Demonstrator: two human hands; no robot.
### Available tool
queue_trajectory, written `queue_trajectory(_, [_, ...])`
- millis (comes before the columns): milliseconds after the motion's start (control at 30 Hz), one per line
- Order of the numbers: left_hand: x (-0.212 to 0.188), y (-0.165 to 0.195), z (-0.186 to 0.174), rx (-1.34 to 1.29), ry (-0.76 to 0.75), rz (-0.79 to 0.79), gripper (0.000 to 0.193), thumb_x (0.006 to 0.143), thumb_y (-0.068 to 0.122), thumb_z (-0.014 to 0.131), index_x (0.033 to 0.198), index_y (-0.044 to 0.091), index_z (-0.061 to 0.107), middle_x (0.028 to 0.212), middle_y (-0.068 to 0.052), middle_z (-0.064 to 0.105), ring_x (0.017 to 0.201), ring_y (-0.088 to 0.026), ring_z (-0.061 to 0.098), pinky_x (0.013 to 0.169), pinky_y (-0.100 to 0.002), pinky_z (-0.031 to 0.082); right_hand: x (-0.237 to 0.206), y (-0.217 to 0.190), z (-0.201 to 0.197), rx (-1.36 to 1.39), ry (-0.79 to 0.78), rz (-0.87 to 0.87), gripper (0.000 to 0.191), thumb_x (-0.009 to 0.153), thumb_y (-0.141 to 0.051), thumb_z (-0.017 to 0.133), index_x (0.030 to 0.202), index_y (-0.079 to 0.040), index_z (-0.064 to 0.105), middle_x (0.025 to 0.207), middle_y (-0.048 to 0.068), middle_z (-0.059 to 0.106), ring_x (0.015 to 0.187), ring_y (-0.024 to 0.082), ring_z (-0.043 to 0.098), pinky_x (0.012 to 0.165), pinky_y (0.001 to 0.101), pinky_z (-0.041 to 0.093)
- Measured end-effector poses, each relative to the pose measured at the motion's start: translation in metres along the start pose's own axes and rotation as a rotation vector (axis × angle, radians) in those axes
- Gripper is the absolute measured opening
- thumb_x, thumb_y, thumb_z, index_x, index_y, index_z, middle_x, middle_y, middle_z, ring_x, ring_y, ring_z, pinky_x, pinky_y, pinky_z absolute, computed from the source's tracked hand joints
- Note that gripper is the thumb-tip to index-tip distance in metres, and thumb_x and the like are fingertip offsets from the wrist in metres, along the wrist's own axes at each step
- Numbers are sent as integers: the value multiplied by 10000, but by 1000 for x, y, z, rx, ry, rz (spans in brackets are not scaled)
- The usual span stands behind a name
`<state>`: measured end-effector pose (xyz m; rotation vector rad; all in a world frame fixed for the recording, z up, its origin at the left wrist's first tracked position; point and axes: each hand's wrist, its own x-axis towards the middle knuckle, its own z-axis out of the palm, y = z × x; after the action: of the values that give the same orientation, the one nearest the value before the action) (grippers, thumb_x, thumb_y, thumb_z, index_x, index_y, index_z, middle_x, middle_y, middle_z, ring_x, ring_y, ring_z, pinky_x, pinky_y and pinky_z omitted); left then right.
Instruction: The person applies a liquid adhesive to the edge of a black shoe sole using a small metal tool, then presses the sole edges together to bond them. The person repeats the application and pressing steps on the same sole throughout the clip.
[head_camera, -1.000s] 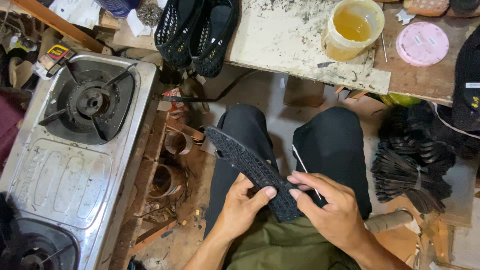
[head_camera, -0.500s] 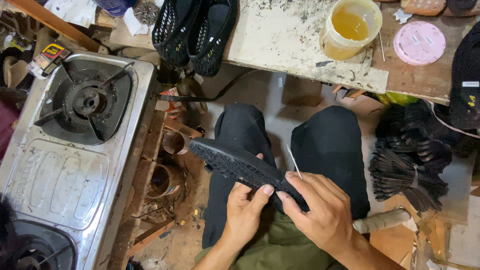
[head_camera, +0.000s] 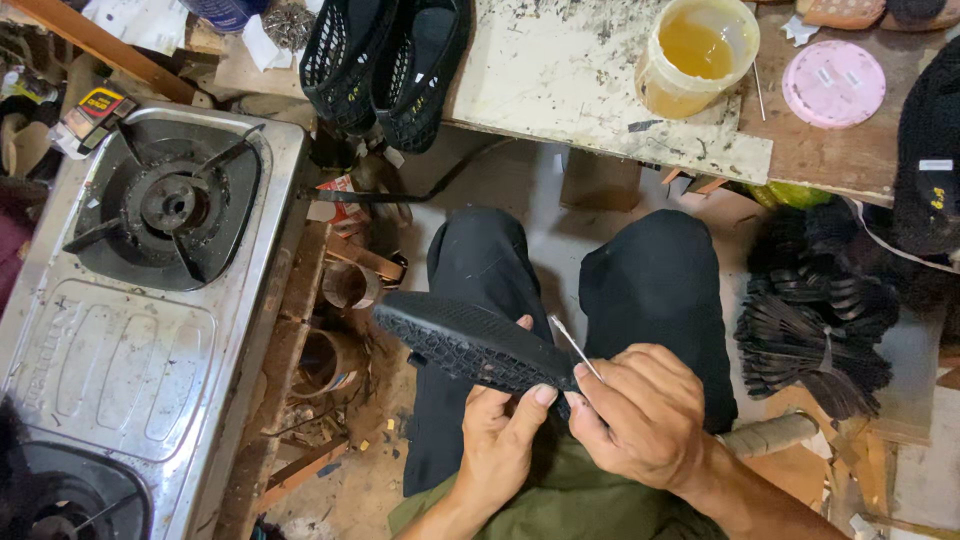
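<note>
Gripping the black shoe sole (head_camera: 465, 345) over the lap: left hand (head_camera: 500, 440) closes on its near end, tread now rolled edge-on versus a second ago. Right hand (head_camera: 640, 420) pinches a thin needle (head_camera: 575, 345) at the sole's edge. Gas stove (head_camera: 150, 300) left, glue tub (head_camera: 697, 55) on far tabletop (head_camera: 560, 90).

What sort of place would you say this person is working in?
Probably a small shoemaking or shoe-repair workshop: the hands work on a black shoe sole, black shoes lie on the stained workbench, and more soles are stacked beside a tub of yellowish glue.
</note>
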<state>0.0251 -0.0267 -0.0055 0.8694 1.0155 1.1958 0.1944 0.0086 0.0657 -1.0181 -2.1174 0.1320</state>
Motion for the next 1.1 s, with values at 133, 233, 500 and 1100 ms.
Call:
queue_trajectory(133, [5,-3,-6,110,9,94,274,945,67,674,1183,-63,711,1569,-228,513,1434,-277,501,1181,-417,367,0,-2,-2,22,-57,115,291,720,-55,803,968,59,702,894,145,712,810,309,701,710,412,550])
queue_trajectory(233, [9,-6,-11,31,11,40,299,961,93,661,1214,-61,696,1581,-179,495,1382,-232,514,1143,-385,392,2,-2,-6,145,-50,211,334,724,-60,808,1009,66,686,964,161,726,855,302,710,739,388,568])
queue_trajectory(500, [10,-11,-18,-58,50,-57,331,962,112,665,1249,-50,688,1567,-141,522,1208,-189,591,1024,-342,469,-4,-2,-6,341,-95,400,296,789,-13,774,1072,44,711,972,150,757,857,264,745,735,347,578])
queue_trajectory(1100, [7,0,-5,84,103,-15,224,914,108,706,1091,-25,746,1542,-186,533,1337,-275,566,1093,-404,445,-17,1,2,210,-107,338,403,717,-75,821,1071,56,682,1080,186,737,1004,325,728,858,382,577])
